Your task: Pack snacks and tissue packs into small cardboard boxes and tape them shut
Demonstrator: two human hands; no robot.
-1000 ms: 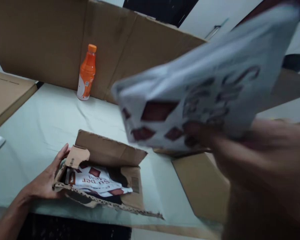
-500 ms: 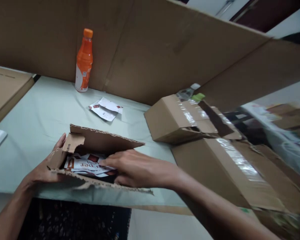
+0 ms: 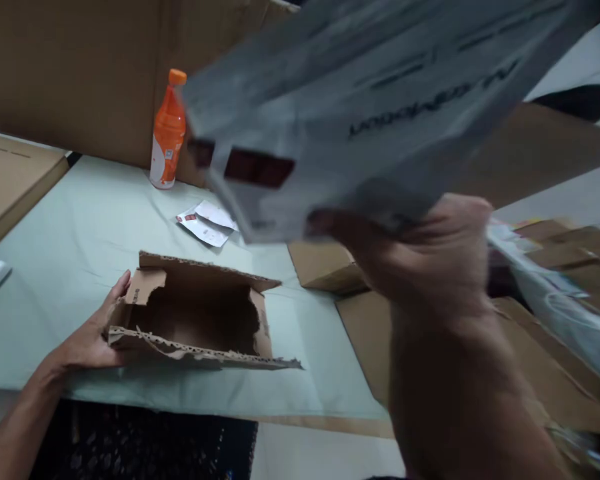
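The white packet (image 3: 330, 120) was up in the air above the right-hand part of the tabletop (image 3: 70, 253), tilted, with dark red squares at one end and dark lettering blurred across its face. The right hand (image 3: 425, 260) had it pinched at its lower side, thumb pressed flat over the front; the other fingers were behind it, so whether it was one packet or several together could not be told. The left hand (image 3: 93, 340) was partly open around the left end of the torn cardboard box (image 3: 205, 277), thumb up along the side and fingers lower down. The box stood close to the near edge of the tabletop, its ragged flaps spread and its shaded brown inside facing up toward the person.

Beyond the box, toward the far edge, two small packets (image 3: 207, 223) lay overlapping. Behind them and to their left, an orange bottle (image 3: 169, 137) stood upright at the far edge, just in front of a tall cardboard panel (image 3: 75, 73). A flat carton (image 3: 15, 180) sat at the far left corner, while taped-looking brown cartons (image 3: 365, 340) lined the right edge, partly hidden by the right forearm.
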